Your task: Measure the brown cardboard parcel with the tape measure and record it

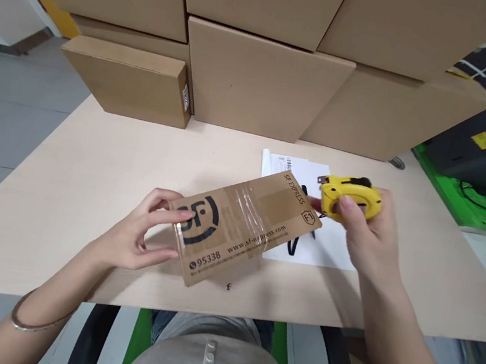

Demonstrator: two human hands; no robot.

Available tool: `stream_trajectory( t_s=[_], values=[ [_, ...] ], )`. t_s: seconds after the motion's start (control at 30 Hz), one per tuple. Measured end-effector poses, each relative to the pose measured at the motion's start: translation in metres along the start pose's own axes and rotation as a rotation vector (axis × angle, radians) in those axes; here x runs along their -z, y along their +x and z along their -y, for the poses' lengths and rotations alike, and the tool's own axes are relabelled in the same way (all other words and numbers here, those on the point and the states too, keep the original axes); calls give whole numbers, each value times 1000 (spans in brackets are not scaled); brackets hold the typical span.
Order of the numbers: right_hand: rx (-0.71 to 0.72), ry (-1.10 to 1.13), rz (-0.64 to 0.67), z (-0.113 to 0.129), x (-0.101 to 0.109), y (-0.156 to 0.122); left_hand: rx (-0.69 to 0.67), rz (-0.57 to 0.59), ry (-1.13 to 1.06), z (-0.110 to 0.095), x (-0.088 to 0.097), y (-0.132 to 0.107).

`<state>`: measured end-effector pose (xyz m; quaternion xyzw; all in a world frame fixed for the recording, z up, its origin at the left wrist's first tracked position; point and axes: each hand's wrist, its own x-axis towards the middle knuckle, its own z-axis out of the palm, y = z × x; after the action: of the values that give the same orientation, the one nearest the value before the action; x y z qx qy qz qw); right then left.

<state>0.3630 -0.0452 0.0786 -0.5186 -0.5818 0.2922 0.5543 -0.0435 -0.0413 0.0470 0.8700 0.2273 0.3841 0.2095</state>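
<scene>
Cardboard SF Express box (239,224) tilts above the worktop (103,167), its end pinched by the left hand (137,236); the right hand (372,247) grips a yellow utility knife (337,188). This looks like steadying; any cut calls for firm support.

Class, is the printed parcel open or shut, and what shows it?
It looks shut: the parcel has shiny clear tape across it and no raised flap showing.

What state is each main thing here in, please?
Brown cardboard SF Express box: tilted, visible faces closed, in left fingers.
Clear tape across it: wrinkled.
Yellow looped plastic tool: in right fingers, metal tip showing.
White printed paper: partly hidden.
Brown cardboard carton, back left: standing, visible faces closed.
</scene>
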Motion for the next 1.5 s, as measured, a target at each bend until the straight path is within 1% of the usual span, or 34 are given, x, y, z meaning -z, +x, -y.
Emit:
stream_trajectory(
  t_s=[0.07,0.1,0.17,0.23,0.27,0.37,0.43,0.47,0.53,0.57,0.63,0.7,0.77,0.8,0.83,0.87,0.93,1.03,1.13,1.23,1.37,1.43,1.5],
  values=[
    [-121,104,-70,-4,-13,8,-10,-15,47,-10,-6,-2],
    [-153,137,-96,-4,-22,14,-28,-30,76,-16,-12,-2],
    [-163,198,-107,0,-38,30,-104,-82,153,-29,-24,1],
    [-139,230,-69,2,-53,46,-182,-139,232,-42,-38,6],
    [-120,234,-44,1,-59,53,-193,-162,245,-49,-45,9],
    [-74,199,54,-7,-71,68,-166,-196,246,-61,-62,12],
    [-44,171,110,-11,-73,71,-188,-244,260,-61,-69,10],
    [-13,163,119,-11,-72,72,-208,-303,257,-59,-70,8],
    [81,138,88,-5,-68,71,-222,-458,193,-50,-69,9],
    [140,107,62,1,-65,71,-195,-537,128,-43,-67,12],
    [255,0,42,16,-64,69,-71,-626,-39,-25,-63,24],
    [360,-123,105,33,-68,66,85,-609,-219,-5,-63,46],
    [452,-210,219,44,-78,63,256,-540,-427,13,-67,71],
    [487,-235,272,48,-85,62,315,-516,-527,20,-72,84],
    [518,-250,315,50,-91,61,343,-505,-623,24,-77,94],
    [543,-256,344,50,-96,61,380,-504,-720,26,-82,103],
    [569,-259,364,48,-103,60,463,-467,-909,25,-90,113],
    [568,-264,352,44,-106,60,544,-451,-1073,20,-96,115],
    [537,-267,365,44,-104,60,558,-486,-1077,21,-96,111],
    [478,-275,422,46,-105,61,539,-502,-1030,28,-97,109],
    [441,-275,455,49,-104,63,488,-459,-974,39,-98,107],
    [430,-265,450,50,-97,64,426,-430,-926,43,-98,106],
    [404,-253,444,48,-82,62,372,-396,-882,45,-96,105]
  ],
)
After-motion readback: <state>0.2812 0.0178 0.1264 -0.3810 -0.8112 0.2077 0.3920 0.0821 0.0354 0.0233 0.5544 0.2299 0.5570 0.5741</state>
